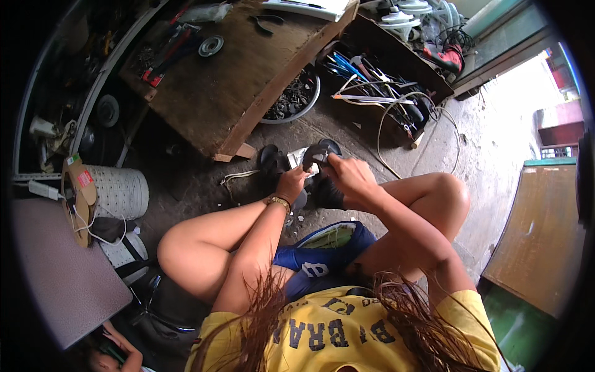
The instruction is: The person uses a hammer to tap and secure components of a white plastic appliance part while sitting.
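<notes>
In front of my bent knees, both hands meet at a small dark curved piece (317, 154) with a greyish patch; its exact kind I cannot make out. My right hand (352, 176) is closed around its right side. Fingers of my left hand (291, 184), with a gold-coloured watch (281, 202) at the wrist, pinch its lower left end. Behind the hands, a white flat piece (299, 157) shows between my feet in dark footwear (271, 160). Small white scraps lie on the floor below.
A wooden table (211, 93) stands ahead left, with pliers (268, 26) on top. A basin (291, 99) of small dark parts sits beside a box of tools (384, 93). A white cable reel (118, 191) is at left; another person's arm (127, 347) shows lower left.
</notes>
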Demonstrator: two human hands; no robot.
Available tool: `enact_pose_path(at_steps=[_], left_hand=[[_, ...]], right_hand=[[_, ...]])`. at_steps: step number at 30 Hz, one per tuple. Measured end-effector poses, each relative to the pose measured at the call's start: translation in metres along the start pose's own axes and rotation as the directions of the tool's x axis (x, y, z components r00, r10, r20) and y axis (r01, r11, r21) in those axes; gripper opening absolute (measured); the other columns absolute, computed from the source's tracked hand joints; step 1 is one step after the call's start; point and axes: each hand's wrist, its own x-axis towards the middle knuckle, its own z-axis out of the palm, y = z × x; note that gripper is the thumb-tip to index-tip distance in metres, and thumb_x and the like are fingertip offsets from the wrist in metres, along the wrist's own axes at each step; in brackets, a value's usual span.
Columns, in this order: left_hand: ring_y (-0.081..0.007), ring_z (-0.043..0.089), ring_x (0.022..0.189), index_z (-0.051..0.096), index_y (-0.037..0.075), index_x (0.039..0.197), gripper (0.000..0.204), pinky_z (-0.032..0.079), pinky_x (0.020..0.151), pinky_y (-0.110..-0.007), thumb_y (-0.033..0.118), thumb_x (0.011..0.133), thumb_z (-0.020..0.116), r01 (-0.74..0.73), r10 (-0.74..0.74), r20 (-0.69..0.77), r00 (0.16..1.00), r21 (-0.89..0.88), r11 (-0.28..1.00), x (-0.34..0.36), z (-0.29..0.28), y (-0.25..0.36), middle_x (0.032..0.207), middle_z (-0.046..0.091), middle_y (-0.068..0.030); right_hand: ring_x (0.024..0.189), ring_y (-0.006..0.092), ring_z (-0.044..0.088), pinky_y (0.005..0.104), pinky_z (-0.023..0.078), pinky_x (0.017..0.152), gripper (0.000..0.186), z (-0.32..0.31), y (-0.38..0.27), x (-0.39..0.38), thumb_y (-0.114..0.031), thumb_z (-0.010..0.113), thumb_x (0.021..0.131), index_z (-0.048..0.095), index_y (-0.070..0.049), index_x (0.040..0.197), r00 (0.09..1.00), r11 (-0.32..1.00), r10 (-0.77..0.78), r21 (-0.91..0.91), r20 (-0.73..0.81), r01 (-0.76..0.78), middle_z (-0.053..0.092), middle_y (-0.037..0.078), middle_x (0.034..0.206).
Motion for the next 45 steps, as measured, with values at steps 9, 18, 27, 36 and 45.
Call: enact_pose_path(at_steps=[9,18,27,36,45], left_hand=[[-0.0365,0.066,0.081,0.063,0.009,0.096,0.009,0.053,0.069,-0.046,0.007,0.088,0.06,-0.037,0.035,-0.048,0.998,-0.027,0.999,0.014,0.004,-0.013,0.087,0.067,-0.0134],[-0.0355,0.067,0.083,0.064,0.005,0.095,0.007,0.054,0.069,-0.043,0.007,0.088,0.062,0.052,-0.051,0.022,0.998,-0.081,0.995,0.019,-0.004,0.01,0.089,0.068,-0.0161],[-0.0339,0.067,0.079,0.068,0.002,0.092,0.015,0.053,0.068,-0.043,0.009,0.093,0.055,0.002,-0.002,0.005,1.0,-0.065,0.998,0.018,0.003,-0.002,0.084,0.066,-0.0175],[-0.0365,0.065,0.083,0.062,0.009,0.099,0.01,0.053,0.069,-0.045,0.011,0.089,0.062,0.013,-0.001,0.135,0.991,-0.089,0.996,0.012,0.013,0.014,0.092,0.067,-0.0148],[-0.0332,0.067,0.083,0.067,0.01,0.094,0.01,0.054,0.069,-0.043,0.019,0.09,0.065,0.114,-0.108,0.07,0.992,-0.085,0.99,0.017,0.02,0.035,0.089,0.068,-0.0126]], right_hand=[[0.066,0.0384,0.064,0.0458,0.049,0.055,0.017,-0.025,-0.002,0.017,-0.023,0.064,0.091,0.055,-0.008,0.092,0.986,0.992,-0.076,-0.085,0.147,0.09,0.065,0.017,0.074],[0.062,0.0369,0.063,0.0456,0.048,0.054,0.017,-0.045,-0.003,0.01,-0.027,0.064,0.091,0.057,-0.011,0.092,0.956,0.964,-0.242,0.067,-0.165,0.256,0.064,0.014,0.074],[0.064,0.038,0.062,0.0456,0.049,0.054,0.021,-0.069,-0.013,0.025,-0.029,0.064,0.09,0.057,-0.009,0.093,0.863,0.884,-0.35,0.175,-0.365,0.433,0.065,0.014,0.079],[0.075,0.0436,0.063,0.0519,0.048,0.062,0.037,0.017,0.026,0.026,-0.033,0.075,0.079,0.054,-0.008,0.096,0.993,0.988,0.118,0.1,0.032,-0.12,0.065,0.021,0.075],[0.088,0.0399,0.066,0.0469,0.051,0.075,0.053,0.066,0.055,0.034,-0.037,0.081,0.066,0.062,0.0,0.098,0.943,0.915,0.251,0.263,0.217,-0.304,0.068,0.023,0.086]])
